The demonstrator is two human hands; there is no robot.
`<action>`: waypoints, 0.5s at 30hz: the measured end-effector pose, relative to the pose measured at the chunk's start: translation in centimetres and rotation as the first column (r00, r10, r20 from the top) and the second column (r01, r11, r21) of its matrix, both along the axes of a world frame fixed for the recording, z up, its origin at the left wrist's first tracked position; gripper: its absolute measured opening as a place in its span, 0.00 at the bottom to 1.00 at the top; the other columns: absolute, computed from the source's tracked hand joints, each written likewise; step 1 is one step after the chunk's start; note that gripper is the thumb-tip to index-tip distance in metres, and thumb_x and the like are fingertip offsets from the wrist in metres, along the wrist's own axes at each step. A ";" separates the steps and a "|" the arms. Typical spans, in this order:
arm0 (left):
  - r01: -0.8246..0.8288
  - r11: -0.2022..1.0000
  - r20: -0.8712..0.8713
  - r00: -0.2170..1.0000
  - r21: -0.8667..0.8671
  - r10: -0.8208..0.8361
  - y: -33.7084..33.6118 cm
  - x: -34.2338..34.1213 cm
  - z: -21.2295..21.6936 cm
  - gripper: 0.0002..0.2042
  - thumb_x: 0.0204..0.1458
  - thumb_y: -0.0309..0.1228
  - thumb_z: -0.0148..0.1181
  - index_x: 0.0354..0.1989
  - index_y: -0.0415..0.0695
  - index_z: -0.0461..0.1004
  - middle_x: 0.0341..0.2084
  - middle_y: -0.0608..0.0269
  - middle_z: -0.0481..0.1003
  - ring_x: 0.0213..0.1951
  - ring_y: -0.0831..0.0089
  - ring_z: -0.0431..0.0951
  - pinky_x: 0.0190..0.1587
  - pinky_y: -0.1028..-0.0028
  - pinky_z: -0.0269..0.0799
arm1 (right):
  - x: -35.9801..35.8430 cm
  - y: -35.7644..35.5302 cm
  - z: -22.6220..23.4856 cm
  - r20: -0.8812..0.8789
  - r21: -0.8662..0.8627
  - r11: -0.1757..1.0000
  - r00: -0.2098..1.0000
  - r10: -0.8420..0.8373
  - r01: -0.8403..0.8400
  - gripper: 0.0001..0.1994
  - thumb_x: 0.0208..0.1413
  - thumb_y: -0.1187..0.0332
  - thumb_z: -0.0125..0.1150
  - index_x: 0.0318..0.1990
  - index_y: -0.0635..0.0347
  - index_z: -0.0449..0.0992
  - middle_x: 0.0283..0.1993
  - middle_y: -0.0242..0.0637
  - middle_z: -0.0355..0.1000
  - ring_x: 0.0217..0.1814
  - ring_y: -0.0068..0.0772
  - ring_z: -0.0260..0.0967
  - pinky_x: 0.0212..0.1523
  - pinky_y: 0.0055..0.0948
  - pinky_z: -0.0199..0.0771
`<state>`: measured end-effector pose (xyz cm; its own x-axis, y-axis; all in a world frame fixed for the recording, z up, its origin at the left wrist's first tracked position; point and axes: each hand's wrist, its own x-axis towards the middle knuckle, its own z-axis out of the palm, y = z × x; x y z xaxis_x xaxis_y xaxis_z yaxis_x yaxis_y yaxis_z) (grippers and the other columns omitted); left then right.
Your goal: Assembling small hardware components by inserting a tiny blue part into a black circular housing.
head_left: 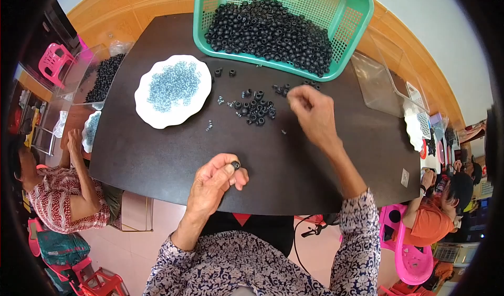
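Dark table (157,159); left hand (212,183) half-hides black ring (235,165).

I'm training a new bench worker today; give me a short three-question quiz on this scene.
1. True or false: the left hand pinches a small black ring.
2. The white plate holds: A) black rings B) small pale blue parts C) nothing.
3. What does the green basket hold?

Key: 1 true. 2 B. 3 A heap of black rings; the right hand hangs by a loose pile below it.

One green basket (346,18), two white plates (173,91), perhaps three pink stools (52,60), countless black rings (273,28).
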<state>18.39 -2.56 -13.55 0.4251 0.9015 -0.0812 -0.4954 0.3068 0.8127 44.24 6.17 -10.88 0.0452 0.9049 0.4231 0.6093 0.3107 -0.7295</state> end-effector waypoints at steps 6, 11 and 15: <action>-0.011 1.000 -0.014 1.000 -0.021 0.011 -0.3 0.2 0.0 0.10 0.63 0.28 0.49 0.46 0.35 0.70 0.27 0.59 0.76 0.33 0.72 0.75 0.44 0.71 0.71 | 0.1 6.0 -0.1 0.420 -0.033 0.998 0.905 0.069 -0.061 0.09 0.47 0.68 0.63 0.36 0.59 0.80 0.31 0.35 0.77 0.39 0.41 0.70 0.42 0.39 0.70; -0.006 0.999 -0.096 0.995 -0.035 0.002 -0.3 0.2 0.6 0.10 0.63 0.32 0.50 0.44 0.37 0.70 0.25 0.60 0.75 0.33 0.70 0.74 0.45 0.67 0.70 | -1.2 7.9 -0.4 0.679 -0.199 0.980 0.724 0.122 0.021 0.08 0.46 0.67 0.64 0.34 0.57 0.81 0.32 0.40 0.77 0.38 0.46 0.73 0.44 0.50 0.64; -0.001 0.998 -0.084 0.996 -0.061 -0.004 -0.2 0.4 0.6 0.10 0.63 0.32 0.50 0.44 0.37 0.70 0.25 0.60 0.75 0.33 0.70 0.74 0.45 0.68 0.69 | -1.0 7.3 -0.7 0.599 0.006 0.992 0.795 0.098 -0.127 0.08 0.45 0.74 0.63 0.35 0.58 0.80 0.30 0.36 0.76 0.33 0.36 0.73 0.39 0.35 0.72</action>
